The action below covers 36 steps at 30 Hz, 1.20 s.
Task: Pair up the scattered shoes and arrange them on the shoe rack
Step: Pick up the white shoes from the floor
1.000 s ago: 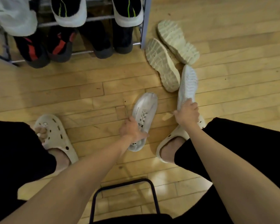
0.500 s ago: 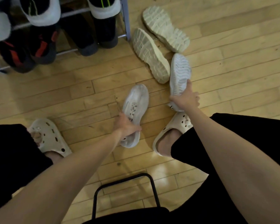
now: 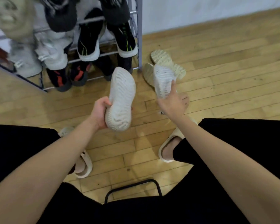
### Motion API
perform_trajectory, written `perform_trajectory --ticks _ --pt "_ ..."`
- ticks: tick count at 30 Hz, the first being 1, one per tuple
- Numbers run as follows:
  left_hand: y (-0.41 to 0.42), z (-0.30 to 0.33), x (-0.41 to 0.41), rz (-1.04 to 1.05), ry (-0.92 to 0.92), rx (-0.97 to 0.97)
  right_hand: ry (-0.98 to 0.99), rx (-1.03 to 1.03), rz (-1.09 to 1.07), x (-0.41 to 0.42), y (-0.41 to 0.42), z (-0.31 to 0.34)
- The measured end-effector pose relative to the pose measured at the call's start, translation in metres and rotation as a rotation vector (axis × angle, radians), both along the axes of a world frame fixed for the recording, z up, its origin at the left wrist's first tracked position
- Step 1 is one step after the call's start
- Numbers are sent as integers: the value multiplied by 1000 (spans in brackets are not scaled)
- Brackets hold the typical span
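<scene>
a wooden plank floor (image 3: 217,65) runs to a pale wall, with the shoe rack (image 3: 139,29) at its far-left edge already carrying several dark and grey pairs. the left hand (image 3: 99,113) is curled tight round one white shoe (image 3: 121,97), sole up. the right hand (image 3: 172,102), half closed, grips the other white shoe (image 3: 162,80). both are off the floor and unshelved; two beige shoes (image 3: 168,62) lie beside the rack's right post.

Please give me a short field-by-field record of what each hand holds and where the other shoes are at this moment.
left hand: grips a white shoe, sole facing camera
right hand: holds the second white shoe, sole up
beige shoes: on the floor, soles up, right of the rack
shoe rack: several dark and light shoes on it
</scene>
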<state>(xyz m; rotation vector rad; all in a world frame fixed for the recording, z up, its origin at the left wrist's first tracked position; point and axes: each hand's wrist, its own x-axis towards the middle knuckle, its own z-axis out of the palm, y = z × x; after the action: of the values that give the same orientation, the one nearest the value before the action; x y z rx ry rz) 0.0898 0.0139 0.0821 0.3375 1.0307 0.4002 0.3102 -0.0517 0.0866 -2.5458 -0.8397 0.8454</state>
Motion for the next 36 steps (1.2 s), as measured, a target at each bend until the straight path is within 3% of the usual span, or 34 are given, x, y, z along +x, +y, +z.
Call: perform_trajectory --ticks 7,11,21,23,30,33,36 --pt "-5 61 -36 -23 -67 154 -238 175 211 -37 -36 75" --pt "-12 83 -56 -22 -17 248 -396 321 252 -49 -47 92" --pt "-13 133 -85 113 -59 417 -441 492 247 -71 -30 123" --pt "-9 143 -87 154 -30 432 -333 546 249 -74 -23 133" --pt "33 213 -85 213 117 683 376 864 185 -73 14 204" --pt "52 251 -74 139 364 825 661 918 137 -66 37 235" --pt "76 277 -63 196 536 963 874 963 101 -61 65 251"
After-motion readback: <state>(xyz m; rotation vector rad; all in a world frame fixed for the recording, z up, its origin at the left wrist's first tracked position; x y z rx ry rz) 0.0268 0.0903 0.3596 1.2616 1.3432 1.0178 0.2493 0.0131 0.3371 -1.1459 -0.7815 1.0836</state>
